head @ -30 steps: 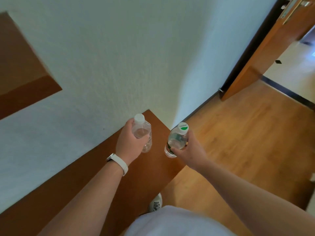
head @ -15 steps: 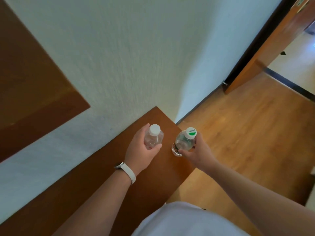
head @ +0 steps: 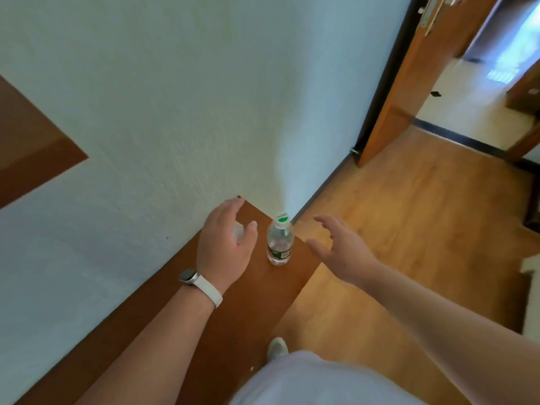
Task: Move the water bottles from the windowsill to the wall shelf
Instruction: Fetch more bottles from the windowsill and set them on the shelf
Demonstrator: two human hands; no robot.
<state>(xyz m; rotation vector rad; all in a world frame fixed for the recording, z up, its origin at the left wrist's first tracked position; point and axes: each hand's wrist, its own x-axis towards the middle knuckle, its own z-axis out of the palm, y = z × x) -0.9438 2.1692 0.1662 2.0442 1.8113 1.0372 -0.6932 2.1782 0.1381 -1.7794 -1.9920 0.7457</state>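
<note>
Both our hands are open: left hand (head: 225, 244) hides one clear plastic bottle (head: 238, 232), right hand (head: 336, 247) clear of the green-capped bottle (head: 279, 241); we should withdraw gently, avoiding knocks.

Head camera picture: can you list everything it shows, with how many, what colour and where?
green-capped water bottle: one, clear with green and white cap, upright near the shelf's far end
second water bottle: one, clear, mostly hidden behind the left hand
wall shelf: one, brown wood, along the wall
upper shelf: one, brown, left edge
wall: white, textured
floor: orange-brown wood
door: one, brown, open, top right
shoe: one, pale, below the shelf
watch: one, white strap, left wrist
left hand: over the second bottle, fingers loose
right hand: open, beside the green-capped bottle, apart from it
</note>
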